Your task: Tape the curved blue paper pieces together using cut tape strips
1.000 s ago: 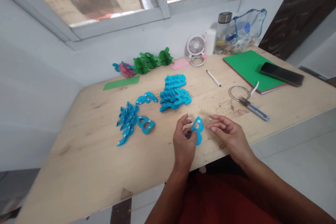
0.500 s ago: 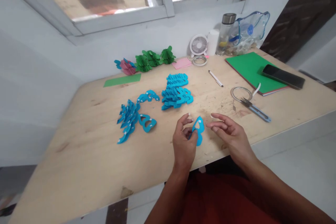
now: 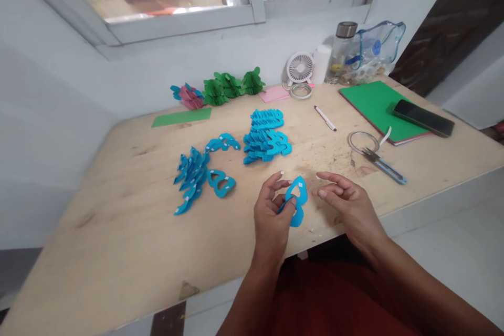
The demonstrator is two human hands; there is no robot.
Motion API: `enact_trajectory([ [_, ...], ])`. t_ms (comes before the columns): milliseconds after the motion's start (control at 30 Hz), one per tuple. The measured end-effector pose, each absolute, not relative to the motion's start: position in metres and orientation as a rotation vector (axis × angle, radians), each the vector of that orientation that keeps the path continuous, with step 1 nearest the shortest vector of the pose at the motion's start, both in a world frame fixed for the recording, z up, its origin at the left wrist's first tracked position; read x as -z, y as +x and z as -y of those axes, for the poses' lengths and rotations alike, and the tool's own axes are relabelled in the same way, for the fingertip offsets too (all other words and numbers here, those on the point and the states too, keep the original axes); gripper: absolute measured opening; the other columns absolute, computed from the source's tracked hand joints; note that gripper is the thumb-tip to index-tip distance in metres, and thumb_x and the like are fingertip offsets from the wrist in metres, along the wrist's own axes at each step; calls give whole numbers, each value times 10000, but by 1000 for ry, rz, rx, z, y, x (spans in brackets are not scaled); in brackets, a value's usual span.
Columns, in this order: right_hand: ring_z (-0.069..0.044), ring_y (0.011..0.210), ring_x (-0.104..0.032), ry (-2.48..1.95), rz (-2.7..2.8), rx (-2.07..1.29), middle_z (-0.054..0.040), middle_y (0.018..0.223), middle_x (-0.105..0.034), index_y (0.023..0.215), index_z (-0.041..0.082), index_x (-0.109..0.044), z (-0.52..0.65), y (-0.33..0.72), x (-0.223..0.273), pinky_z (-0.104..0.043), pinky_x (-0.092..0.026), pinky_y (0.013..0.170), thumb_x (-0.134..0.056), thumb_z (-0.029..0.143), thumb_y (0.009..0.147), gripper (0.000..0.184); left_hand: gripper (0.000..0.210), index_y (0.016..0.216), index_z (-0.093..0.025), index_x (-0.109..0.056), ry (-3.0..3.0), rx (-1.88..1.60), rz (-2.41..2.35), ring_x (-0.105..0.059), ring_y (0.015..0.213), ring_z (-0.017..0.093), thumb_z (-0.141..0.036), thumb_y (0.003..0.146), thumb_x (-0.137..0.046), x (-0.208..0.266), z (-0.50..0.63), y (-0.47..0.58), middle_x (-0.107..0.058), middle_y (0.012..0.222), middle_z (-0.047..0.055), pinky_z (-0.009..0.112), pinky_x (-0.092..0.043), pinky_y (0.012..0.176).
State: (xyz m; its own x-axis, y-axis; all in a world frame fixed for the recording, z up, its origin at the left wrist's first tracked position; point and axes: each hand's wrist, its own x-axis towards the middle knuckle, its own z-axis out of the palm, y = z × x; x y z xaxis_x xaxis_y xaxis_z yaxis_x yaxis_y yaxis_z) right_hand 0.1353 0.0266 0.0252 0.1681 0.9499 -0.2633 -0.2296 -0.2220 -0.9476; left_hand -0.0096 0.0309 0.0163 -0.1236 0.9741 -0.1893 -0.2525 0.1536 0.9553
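Note:
Between the thumb and fingers of my left hand (image 3: pixel 273 212) is a blue paper cutout (image 3: pixel 300 191) with cut-out openings and a small white square near its top. My right hand (image 3: pixel 348 205) hovers just right of it, apart from the paper, index finger stretched out and thumb near the other fingers; I see nothing in it. To the left lie a looped blue cutout (image 3: pixel 221 184), an overlapping group of blue cutouts with white squares (image 3: pixel 191 173) and a curved blue piece (image 3: pixel 223 143). Folded blue paper stacks (image 3: pixel 263 146) sit beyond my left hand.
Thread snips (image 3: pixel 384 165) lie by a tape roll (image 3: pixel 363 142) on the right. Behind them are a green folder (image 3: pixel 374 102), phone (image 3: pixel 423 117) and pen (image 3: pixel 325 118). A fan (image 3: pixel 300 68), bottle (image 3: pixel 341 52) and green paper shapes (image 3: pixel 232 86) line the wall.
My left hand and the blue cutout have shifted slightly down, and the cutout tilts a little more to the right. The gap to my right hand is slightly wider.

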Motion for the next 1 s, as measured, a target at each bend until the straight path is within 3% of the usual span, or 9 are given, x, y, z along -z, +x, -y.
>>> enact_trajectory([
  [200, -141, 646, -619, -1363, 803, -1269, 33, 650, -701, 1058, 251, -678, -26, 134, -28, -275, -450, 654, -779, 295, 656, 417, 503, 1156, -235, -562, 834, -1305, -1184, -631, 739, 114, -142, 676, -681, -19, -29, -11, -628, 1037, 35, 189, -480, 552],
  [367, -141, 624, -560, -1380, 879, -1245, 34, 632, -645, 1145, 219, -623, -27, 134, -28, -278, -426, 643, -754, 308, 677, 494, 488, 1161, -230, -555, 844, -1296, -1179, -628, 726, 116, -149, 695, -673, -22, -27, -10, -620, 1050, 52, 173, -466, 510],
  [600, -110, 544, -369, -1325, 907, -1286, 67, 596, -397, 1066, 227, -632, -28, 138, -24, -236, -342, 540, -577, 206, 749, 322, 483, 1157, -238, -560, 855, -1267, -1210, -631, 720, 115, -151, 695, -670, -25, -28, -8, -627, 1050, 47, 171, -458, 504],
  [767, -137, 658, -480, -1303, 935, -1185, 33, 663, -504, 1078, 233, -640, -31, 150, -20, -266, -396, 663, -609, 288, 785, 299, 483, 1147, -238, -571, 875, -1271, -1215, -639, 743, 123, -144, 684, -674, -25, -28, -6, -635, 1041, 44, 183, -475, 539],
  [1000, -168, 770, -590, -1341, 904, -1136, -8, 771, -652, 1015, 238, -694, -33, 177, -13, -322, -454, 781, -731, 315, 712, 315, 477, 1136, -226, -568, 868, -1259, -1221, -614, 704, 102, -141, 680, -679, -21, -30, -1, -621, 1029, 42, 160, -438, 493],
])
